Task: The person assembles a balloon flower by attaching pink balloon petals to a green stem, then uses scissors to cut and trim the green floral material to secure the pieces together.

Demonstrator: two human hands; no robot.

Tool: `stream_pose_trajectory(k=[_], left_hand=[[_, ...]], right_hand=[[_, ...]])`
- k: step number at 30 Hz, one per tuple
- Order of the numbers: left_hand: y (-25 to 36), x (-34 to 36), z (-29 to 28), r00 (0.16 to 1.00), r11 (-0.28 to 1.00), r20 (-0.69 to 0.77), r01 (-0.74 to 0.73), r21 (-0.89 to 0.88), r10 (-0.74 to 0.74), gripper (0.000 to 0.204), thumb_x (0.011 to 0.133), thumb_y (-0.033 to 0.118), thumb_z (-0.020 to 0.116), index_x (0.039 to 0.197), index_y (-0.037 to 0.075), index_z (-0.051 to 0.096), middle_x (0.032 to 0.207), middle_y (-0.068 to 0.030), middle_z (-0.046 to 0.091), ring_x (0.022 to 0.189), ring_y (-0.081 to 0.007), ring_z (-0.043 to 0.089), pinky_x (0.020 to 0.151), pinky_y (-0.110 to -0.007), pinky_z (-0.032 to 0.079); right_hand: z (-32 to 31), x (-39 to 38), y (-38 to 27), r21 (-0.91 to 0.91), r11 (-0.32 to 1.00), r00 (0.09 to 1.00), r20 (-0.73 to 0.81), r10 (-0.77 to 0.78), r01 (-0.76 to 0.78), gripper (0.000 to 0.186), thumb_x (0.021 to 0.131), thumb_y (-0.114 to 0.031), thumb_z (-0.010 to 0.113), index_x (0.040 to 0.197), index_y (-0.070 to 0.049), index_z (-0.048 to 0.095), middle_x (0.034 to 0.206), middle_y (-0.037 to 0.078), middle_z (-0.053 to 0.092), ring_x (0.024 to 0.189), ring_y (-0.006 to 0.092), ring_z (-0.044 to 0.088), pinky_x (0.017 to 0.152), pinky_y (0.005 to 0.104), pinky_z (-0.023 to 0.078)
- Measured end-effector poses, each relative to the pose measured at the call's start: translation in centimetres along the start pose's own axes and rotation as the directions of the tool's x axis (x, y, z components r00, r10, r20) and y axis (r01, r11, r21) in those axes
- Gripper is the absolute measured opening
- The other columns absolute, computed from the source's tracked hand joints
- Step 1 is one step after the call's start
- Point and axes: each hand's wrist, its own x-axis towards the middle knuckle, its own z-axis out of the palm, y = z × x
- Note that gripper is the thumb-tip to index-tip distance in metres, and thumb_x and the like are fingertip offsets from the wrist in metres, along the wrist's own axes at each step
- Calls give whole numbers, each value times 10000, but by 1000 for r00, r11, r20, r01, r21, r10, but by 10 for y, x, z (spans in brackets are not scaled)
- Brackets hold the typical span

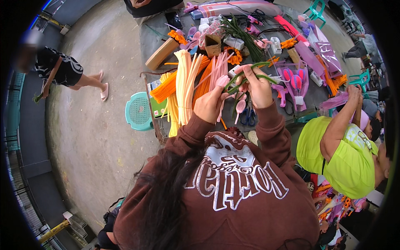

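Observation:
My left hand [209,103] is closed, pinching a small light pink bud-shaped piece [222,81] between thumb and fingertips. Fuzzy green pipe cleaners [238,81] loop from beside that piece over to my right hand [259,91], whose bent fingers grip them. Both hands are raised close together above the near side of the table. Just beneath them lie a similar pink bud-shaped piece [240,106] and blue-handled scissors [248,116]. Bundles of peach pipe cleaners [183,89], orange ones [164,89] and pink ones [218,66] are left of my hands.
The grey table also carries green stems [246,35], a cardboard box [212,45], a pink glue gun [281,93], orange flowers [234,55] and purple wrapping sheets [328,56]. A teal stool [138,111] stands at left. A person in lime green [341,154] works at right; another person [62,68] is far left.

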Motion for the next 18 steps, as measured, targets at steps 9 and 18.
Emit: stream_pose_trajectory(k=[9,18], left_hand=[[-5,-1,6,999,994,33,29,-105,-26,111,819,101,549,890,17,529,709,-176,565,637,-340,570,536,-351,437],[-10,-4,13,998,983,54,-7,-182,17,103,797,82,543,895,49,542,719,-153,581,666,-326,577,560,-368,452]], right_hand=[[-6,8,8,111,991,997,-25,-66,69,301,927,-293,396,846,-33,524,740,19,509,677,89,475,624,226,381],[-11,17,-4,569,795,969,229,94,-212,356,929,-358,352,673,-116,407,521,-40,255,473,84,284,499,228,281]])
